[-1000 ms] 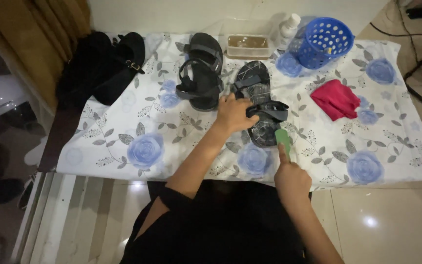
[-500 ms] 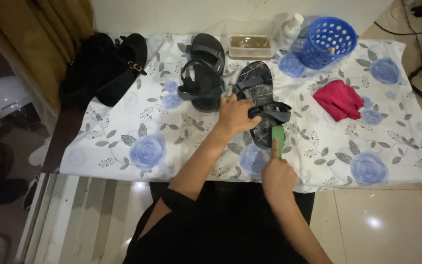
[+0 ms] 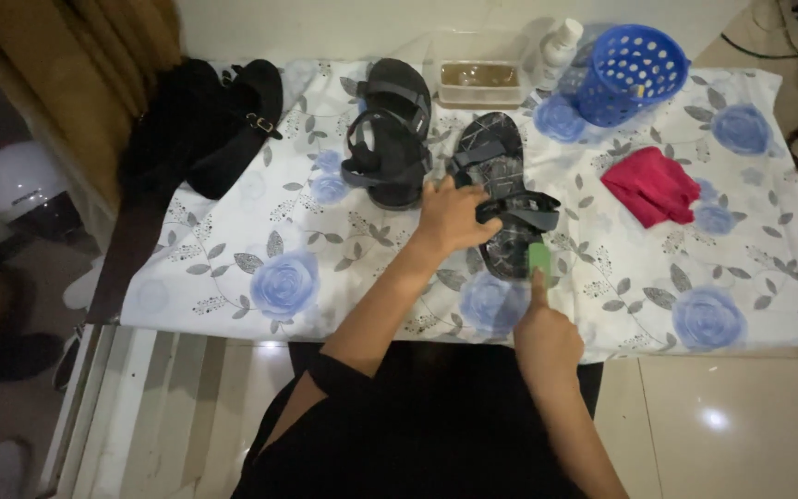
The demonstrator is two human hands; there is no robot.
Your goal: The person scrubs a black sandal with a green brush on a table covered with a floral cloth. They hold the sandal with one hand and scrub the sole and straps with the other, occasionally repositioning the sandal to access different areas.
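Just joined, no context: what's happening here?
A person works on a dark sandal lying on a floral cloth. The left hand holds the sandal by its side; the right hand presses a small green tool to its near end. A second sandal, red rag and blue basket lie nearby.

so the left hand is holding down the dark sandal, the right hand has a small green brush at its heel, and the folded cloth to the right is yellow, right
Not quite: the head view shows the folded cloth is red, not yellow. The rest holds: the left hand presses on the dark strapped sandal, and the right hand holds a small green brush at its heel.
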